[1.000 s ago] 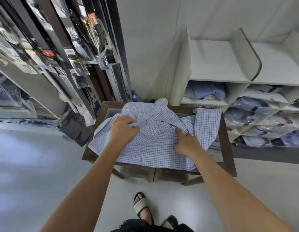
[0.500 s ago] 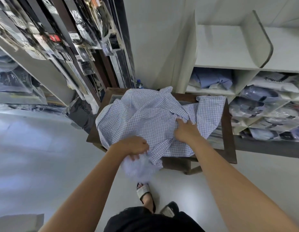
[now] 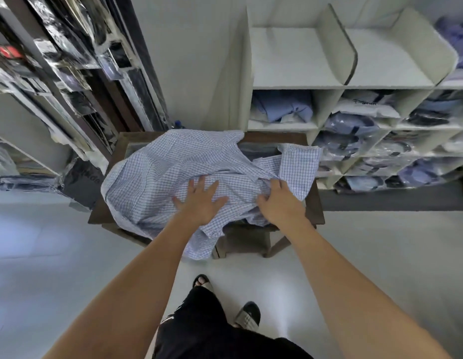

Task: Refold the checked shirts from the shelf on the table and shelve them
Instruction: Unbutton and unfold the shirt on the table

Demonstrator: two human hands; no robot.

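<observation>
Shirt (image 3: 170, 172), blue-checked and unfolded, lies spread over most of the counter (image 3: 314, 203). One flap reaches toward 3 o'clock, and a tail of cloth hangs over the near edge at 6 o'clock.

The change is in the left hand (image 3: 199, 200). Half a second ago it held a fistful of cloth pulled off the near edge toward the person. Now it has let go and lies flat on the shirt body with its fingers spread wide, pressing down just inside the 6 o'clock edge. The cloth it had gathered has dropped back and hangs loose below the edge.

The right hand (image 3: 279, 200) has hardly moved. It stays at about 4 o'clock on the counter, its fingers curled into the bunched folds where the flap meets the body. The fingertips are buried in the cloth, so how much it holds cannot be told.

This looks like a switch from tugging the shirt into place to smoothing it. One hand pins it while the other can draw out the creased side. No fold is made yet, and the ridge of wrinkles by the right hand needs flattening first. The shelf (image 3: 297, 81) at 2 o'clock waits with its upper bays bare.
</observation>
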